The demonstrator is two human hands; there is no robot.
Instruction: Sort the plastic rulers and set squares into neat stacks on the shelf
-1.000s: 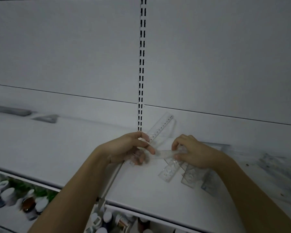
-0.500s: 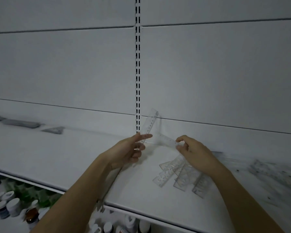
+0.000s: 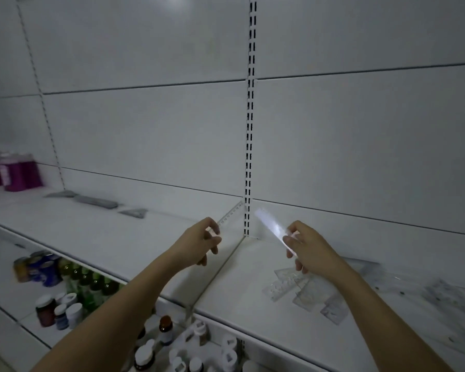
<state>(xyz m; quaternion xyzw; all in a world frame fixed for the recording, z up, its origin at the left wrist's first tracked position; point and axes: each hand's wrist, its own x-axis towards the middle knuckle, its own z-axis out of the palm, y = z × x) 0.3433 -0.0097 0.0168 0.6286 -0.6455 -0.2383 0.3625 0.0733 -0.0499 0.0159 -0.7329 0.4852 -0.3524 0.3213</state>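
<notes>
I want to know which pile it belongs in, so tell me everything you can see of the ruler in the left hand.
The ruler is a clear, straight plastic strip with small dark scale marks and numbers along one edge. The left hand pinches its near end between thumb and fingertips; the rest angles up and away toward the slotted upright at the back panel. It is held above the shelf, touching nothing but that grip, and its far tip looks close to the upright.

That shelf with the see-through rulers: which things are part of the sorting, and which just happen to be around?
Part of the job:
- clear ruler in the left hand
- clear ruler in the right hand
- loose pile of clear rulers and set squares
- grey stacks further left on the shelf

Just around:
- purple bottles
- jars and bottles on lower shelves
</notes>
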